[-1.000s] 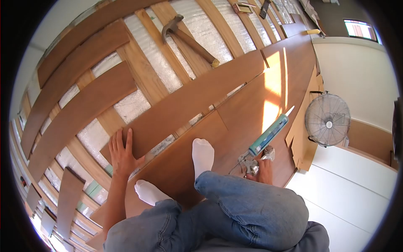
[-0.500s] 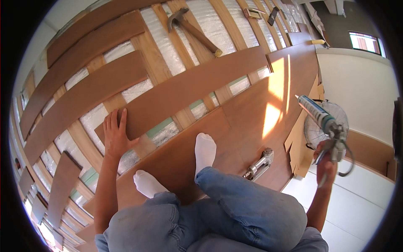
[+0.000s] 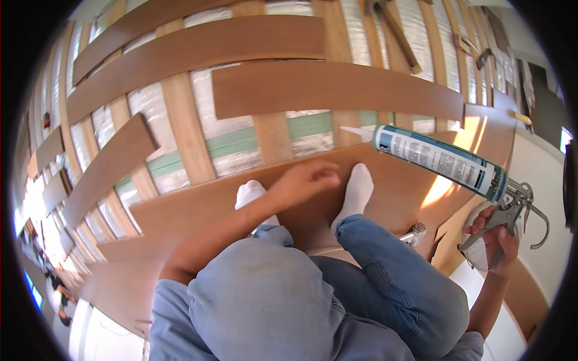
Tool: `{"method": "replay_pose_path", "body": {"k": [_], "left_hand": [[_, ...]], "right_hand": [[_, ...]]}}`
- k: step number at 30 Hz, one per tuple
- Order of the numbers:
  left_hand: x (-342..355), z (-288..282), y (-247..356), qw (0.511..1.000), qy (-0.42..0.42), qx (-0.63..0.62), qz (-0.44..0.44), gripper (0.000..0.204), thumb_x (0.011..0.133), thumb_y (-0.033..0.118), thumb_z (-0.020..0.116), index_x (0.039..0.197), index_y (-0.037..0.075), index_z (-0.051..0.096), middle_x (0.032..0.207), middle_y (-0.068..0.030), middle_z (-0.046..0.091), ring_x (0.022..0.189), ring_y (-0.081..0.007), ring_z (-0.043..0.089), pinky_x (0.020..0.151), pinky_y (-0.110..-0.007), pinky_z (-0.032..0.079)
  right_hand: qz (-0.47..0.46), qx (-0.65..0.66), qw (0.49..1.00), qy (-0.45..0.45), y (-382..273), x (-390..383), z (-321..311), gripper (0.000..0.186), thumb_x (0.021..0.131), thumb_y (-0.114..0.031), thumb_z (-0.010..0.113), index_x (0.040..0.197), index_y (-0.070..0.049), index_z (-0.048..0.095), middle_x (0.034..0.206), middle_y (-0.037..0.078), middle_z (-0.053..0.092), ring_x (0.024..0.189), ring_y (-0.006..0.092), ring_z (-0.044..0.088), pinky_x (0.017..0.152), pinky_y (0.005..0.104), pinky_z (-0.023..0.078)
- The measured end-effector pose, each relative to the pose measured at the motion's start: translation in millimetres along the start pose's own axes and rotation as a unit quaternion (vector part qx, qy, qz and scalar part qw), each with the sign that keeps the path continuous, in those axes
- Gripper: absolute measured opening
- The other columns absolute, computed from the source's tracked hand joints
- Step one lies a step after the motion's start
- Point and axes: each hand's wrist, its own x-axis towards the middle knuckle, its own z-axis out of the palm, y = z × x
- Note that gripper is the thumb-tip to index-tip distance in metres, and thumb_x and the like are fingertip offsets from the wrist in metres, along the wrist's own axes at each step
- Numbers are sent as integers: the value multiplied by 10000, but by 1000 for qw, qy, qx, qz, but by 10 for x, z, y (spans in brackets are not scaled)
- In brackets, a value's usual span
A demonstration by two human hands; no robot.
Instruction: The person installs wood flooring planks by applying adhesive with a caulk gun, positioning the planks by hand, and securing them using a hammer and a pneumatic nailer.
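My right hand [image 3: 495,240] grips the handle of a metal caulking gun [image 3: 512,207] at the right. A teal-and-white sealant cartridge [image 3: 439,159] sits in it, its white nozzle pointing left over the floor. My left hand [image 3: 308,183] is loosely curled with fingers partly apart and nothing visible in it, above the laid brown boards [image 3: 180,210] between my feet. Just beyond lies a loose brown plank [image 3: 337,87] across wooden battens [image 3: 274,135], its right end near the laid boards. Foil and green strips [image 3: 310,124] show between the battens.
More loose planks [image 3: 198,51] and a tilted short plank [image 3: 111,171] lie on the battens at left. A hammer [image 3: 397,36] rests at the far side. Beside my right leg is a metal tool [image 3: 414,234], partly hidden. A person [image 3: 62,301] shows at the far left.
My left hand has left the loose plank and moved right, over the laid boards. My right hand has raised the caulking gun, and its nozzle has swung left. The view has shifted left.
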Motion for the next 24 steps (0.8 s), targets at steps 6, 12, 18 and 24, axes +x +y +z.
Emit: {"method": "replay_pose_path", "body": {"k": [6, 12, 18, 24], "left_hand": [[-78, 198, -197, 875, -92, -473, 41, 581, 1033, 365, 701, 1486, 81, 474, 1431, -140, 633, 1294, -262, 621, 1112, -420, 496], [-223, 122, -344, 830, 13, -557, 24, 419, 1080, 292, 631, 1421, 76, 520, 1359, -124, 654, 1277, -249, 634, 1140, -410, 493], [-291, 84, -377, 825, 52, -563, 26, 400, 1085, 277, 623, 1411, 68, 524, 1338, -117, 656, 1269, -249, 638, 1138, -414, 497], [-300, 78, -462, 813, 49, -579, 25, 395, 1078, 258, 634, 1406, 68, 525, 1324, -125, 663, 1267, -256, 639, 1144, -419, 489]], "right_hand": [[60, -40, 984, -163, 113, 665, 557, 542, 962, -364, 725, 1201, 108, 607, 1023, 202, 672, 911, 335, 730, 800, 504, 639], [74, -59, 970, -222, 195, 988, 858, 518, 977, -367, 729, 1193, 89, 614, 1005, 218, 702, 898, 348, 738, 763, 469, 638], [82, -79, 961, -251, 258, 1192, 865, 515, 983, -383, 729, 1210, 64, 614, 1011, 205, 704, 897, 325, 741, 783, 459, 632], [61, -133, 959, -242, 285, 1295, 917, 558, 947, -453, 758, 1167, 38, 606, 916, 164, 702, 834, 289, 742, 743, 421, 630]]}}
